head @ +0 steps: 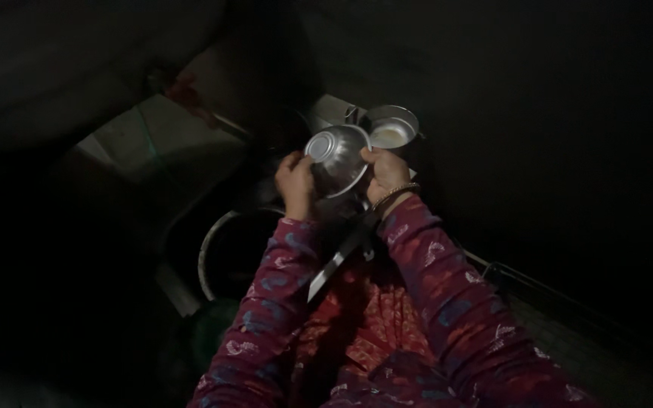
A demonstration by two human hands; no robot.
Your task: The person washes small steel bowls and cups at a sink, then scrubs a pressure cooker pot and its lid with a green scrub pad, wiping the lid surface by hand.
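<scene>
A shiny steel bowl [335, 157] is held up between both hands, its underside turned toward me. My left hand [295, 183] grips its left side. My right hand [387, 174], with a bangle at the wrist, grips its right rim. Both arms wear dark red patterned sleeves. The scene is very dark.
Behind the bowl stands a steel pot [393, 127] with pale liquid inside. A large round basin [224, 253] lies below the left hand. A long metal strip [339, 261] slants across my lap. A pale slab with a green line [156, 140] is at the left, a wire rack [561, 302] at the right.
</scene>
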